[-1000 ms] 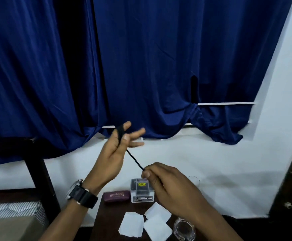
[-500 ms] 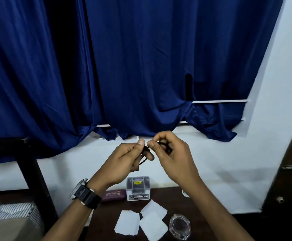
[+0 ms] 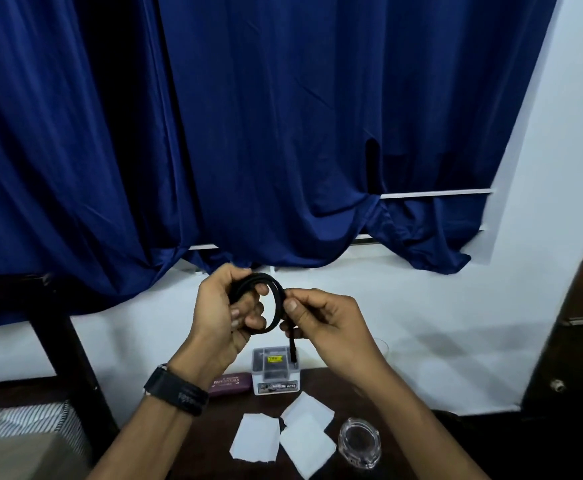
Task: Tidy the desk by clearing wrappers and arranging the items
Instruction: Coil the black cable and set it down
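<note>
A black cable is wound into a loose coil, held up in front of the white wall above the desk. My left hand grips the coil's left side with curled fingers. Pinching the cable at the coil's right side is my right hand, and the cable's free end hangs straight down below it. On the dark wooden desk lie three white paper pieces, overlapping one another.
At the desk's back stand a small clear plastic box and a maroon case. A clear glass dish sits right of the papers. Blue curtains hang behind. A dark frame and striped bedding are at the left.
A second ago the cable stretched straight between my hands, the left one raised with the cable round its fingers. Now both hands are together and the cable forms a coil.
</note>
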`<control>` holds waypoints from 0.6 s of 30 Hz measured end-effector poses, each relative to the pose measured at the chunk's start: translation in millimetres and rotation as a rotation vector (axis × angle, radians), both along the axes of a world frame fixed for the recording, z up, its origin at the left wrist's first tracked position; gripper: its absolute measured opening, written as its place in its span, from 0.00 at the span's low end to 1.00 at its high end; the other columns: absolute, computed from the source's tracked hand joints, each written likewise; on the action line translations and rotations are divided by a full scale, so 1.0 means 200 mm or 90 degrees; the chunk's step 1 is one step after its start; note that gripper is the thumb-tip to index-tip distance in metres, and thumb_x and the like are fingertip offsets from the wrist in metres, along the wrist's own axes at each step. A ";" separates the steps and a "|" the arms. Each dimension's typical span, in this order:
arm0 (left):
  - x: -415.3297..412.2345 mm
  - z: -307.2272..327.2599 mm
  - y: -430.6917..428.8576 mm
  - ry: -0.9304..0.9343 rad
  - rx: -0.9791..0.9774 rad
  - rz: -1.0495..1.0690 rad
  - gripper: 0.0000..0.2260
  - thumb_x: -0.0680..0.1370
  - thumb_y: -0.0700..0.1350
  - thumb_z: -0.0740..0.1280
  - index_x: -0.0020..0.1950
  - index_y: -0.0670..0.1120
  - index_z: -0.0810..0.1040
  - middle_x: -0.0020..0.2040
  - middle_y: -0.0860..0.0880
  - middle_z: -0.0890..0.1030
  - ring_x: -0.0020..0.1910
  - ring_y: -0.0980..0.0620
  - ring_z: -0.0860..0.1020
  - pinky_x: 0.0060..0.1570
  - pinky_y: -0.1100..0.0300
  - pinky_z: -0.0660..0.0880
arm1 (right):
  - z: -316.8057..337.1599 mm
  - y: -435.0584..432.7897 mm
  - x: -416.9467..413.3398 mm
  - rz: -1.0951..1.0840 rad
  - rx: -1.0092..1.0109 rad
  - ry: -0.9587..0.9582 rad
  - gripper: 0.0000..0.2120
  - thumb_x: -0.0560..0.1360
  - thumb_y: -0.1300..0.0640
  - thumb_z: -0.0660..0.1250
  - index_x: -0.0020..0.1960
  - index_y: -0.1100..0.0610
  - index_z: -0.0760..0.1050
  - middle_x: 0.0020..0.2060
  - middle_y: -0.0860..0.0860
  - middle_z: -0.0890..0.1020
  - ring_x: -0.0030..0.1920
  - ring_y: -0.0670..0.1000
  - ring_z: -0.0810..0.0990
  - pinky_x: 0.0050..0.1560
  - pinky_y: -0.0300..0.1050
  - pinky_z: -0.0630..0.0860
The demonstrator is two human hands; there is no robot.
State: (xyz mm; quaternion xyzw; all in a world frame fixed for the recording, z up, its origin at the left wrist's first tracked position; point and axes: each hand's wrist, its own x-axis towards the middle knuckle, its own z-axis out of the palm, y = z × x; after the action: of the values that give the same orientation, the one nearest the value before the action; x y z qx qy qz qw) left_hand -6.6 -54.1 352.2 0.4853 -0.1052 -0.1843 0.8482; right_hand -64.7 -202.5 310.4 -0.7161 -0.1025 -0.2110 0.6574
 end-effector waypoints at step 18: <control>-0.03 -0.05 -0.05 0.082 0.082 -0.051 0.24 0.81 0.47 0.65 0.23 0.46 0.75 0.17 0.54 0.57 0.15 0.58 0.54 0.15 0.69 0.52 | -0.01 -0.08 -0.02 -0.162 -0.060 0.116 0.07 0.78 0.63 0.73 0.49 0.52 0.85 0.41 0.47 0.87 0.42 0.47 0.86 0.48 0.41 0.84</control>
State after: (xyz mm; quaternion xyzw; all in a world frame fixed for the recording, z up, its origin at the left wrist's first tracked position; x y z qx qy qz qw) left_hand -13.0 -64.3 342.2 0.5215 -0.0577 -0.2550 0.8122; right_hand -67.9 -218.7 307.5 -0.7696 0.0391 -0.2214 0.5976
